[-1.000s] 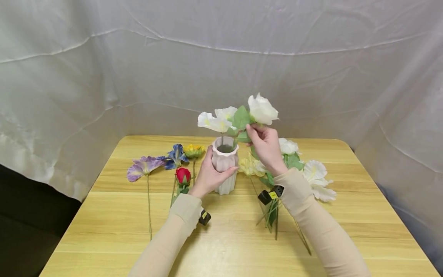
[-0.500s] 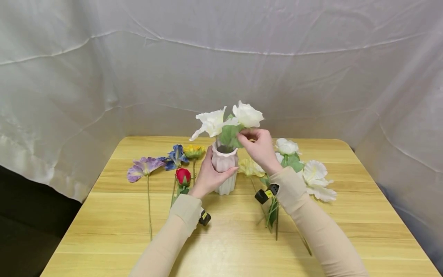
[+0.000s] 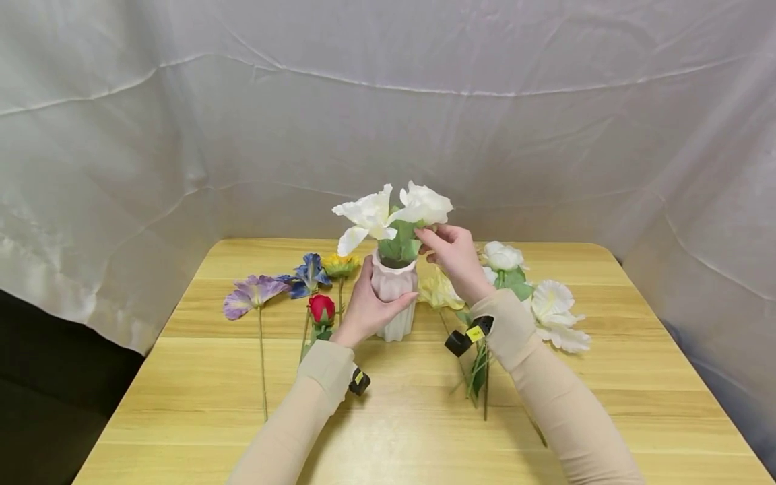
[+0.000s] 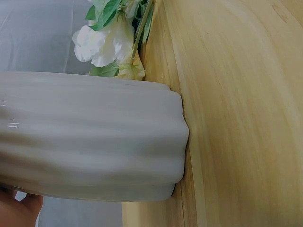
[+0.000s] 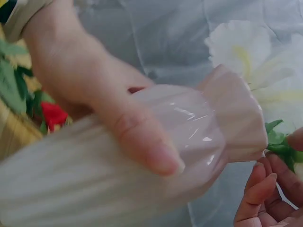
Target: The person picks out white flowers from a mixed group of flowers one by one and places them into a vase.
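My left hand point(image 3: 374, 306) grips a pale pink-white fluted vase point(image 3: 395, 316) round its upper body, and the vase stands upright on the table. Two white flowers rise from its mouth. One, broad-petalled with yellow streaks point(image 3: 367, 212), leans left over the rim. Beside it is a white rose point(image 3: 426, 202), its green leaves point(image 3: 397, 246) at the rim. My right hand point(image 3: 456, 261) pinches this rose by the green part below its bloom. In the right wrist view the right fingers point(image 5: 262, 189) are close to the vase's rim. The stem ends are hidden inside the vase.
On the left of the table point(image 3: 200, 397) lie a purple flower point(image 3: 254, 294), a blue flower point(image 3: 309, 275), a yellow flower point(image 3: 340, 264) and a red rose point(image 3: 321, 308). At right lie a pale yellow flower point(image 3: 439, 291), a white rose point(image 3: 503, 256) and a white broad-petalled flower point(image 3: 554, 313).
My right hand has moved left and slightly down, bringing the white rose over the vase and lower into it. The other white flower has turned and tilted left. The left hand keeps its grip.
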{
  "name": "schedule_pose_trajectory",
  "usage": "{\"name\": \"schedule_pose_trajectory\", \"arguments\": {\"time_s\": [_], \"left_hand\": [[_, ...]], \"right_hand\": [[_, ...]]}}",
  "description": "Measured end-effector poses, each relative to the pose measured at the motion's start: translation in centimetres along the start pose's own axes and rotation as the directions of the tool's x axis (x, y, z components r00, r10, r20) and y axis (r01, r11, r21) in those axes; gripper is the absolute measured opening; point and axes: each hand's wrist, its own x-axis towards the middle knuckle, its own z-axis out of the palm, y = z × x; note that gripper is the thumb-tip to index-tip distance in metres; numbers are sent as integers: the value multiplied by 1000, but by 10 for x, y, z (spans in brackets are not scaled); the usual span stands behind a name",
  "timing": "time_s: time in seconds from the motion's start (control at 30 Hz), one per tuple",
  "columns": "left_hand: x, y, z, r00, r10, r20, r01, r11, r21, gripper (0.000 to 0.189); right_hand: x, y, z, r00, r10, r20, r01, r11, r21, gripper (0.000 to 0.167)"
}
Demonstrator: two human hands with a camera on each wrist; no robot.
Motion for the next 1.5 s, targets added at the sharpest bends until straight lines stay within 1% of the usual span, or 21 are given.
{"name": "schedule_pose_trajectory", "arguments": {"time_s": [0.07,0.13,0.2,0.27,0.33,0.4,0.47,0.63,0.8,0.87,0.93,1.07,1.23,1.3,1.37,1.5], "left_hand": [[0,0,0,1000,-6,0,6,1000,-3,86],[-1,1,1,1000,-23,0,23,1000,-1,86],[-1,0,1,999,-47,0,47,999,0,88],[-1,0,1,997,-72,4,72,997,2,85],[-1,-1,2,996,-87,9,87,996,-5,83],[0,-2,2,996,-90,18,91,996,-16,82],[0,-2,2,996,-87,25,87,996,-35,82],[0,0,1,995,-95,31,97,994,-52,88],[-1,1,0,995,-101,17,102,994,-35,92],[-1,0,0,995,-101,12,101,994,-29,92],[-2,0,0,995,-101,15,102,994,-37,94],[-2,0,-1,994,-105,31,107,992,-62,95],[-1,1,-1,993,-112,48,115,991,-71,93],[-1,2,-2,993,-109,52,112,991,-75,91],[0,2,-2,994,-100,51,103,991,-79,88],[0,0,-2,995,-84,48,88,992,-86,87]], "right_hand": [[1,0,0,1000,20,10,-20,999,45,13],[4,1,0,999,40,20,-41,998,52,10],[6,1,1,997,65,32,-65,998,13,9],[8,2,2,995,89,39,-88,996,-22,10],[8,4,2,994,105,43,-103,993,-55,13],[8,5,2,992,117,49,-114,992,-61,12],[7,6,1,990,125,59,-123,992,-41,11],[0,9,-6,984,139,112,-144,989,39,19],[-7,15,-17,980,139,141,-157,979,127,14],[-10,20,-24,979,145,144,-166,975,147,11],[-12,25,-32,978,153,144,-174,974,145,11],[-18,36,-50,974,190,125,-206,970,130,13],[-28,49,-75,970,227,92,-236,966,103,15],[-33,54,-84,970,231,79,-236,970,60,17],[-39,58,-93,970,233,71,-234,972,5,23],[-54,64,-109,968,245,47,-239,965,-103,36]]}}
